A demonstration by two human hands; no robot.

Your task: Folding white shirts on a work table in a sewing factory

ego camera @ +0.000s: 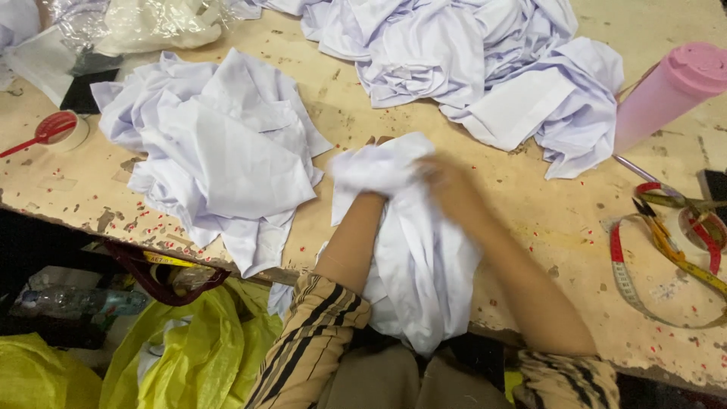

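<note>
A white garment [413,265] hangs over the near edge of the worn wooden table [553,220], bunched at its top. My left hand [371,203] is buried in the cloth, with only the wrist and forearm showing below it. My right hand [447,182], blurred by motion, grips the bunched top of the same garment from the right. Both forearms wear rolled striped sleeves.
A pile of white garments [219,151] lies to the left, and a larger one [485,60] at the back. A pink tumbler [666,91], a measuring tape [666,257] and small snips [651,212] sit at the right. A tape roll [64,129] is far left. Yellow bags [182,341] lie below the table.
</note>
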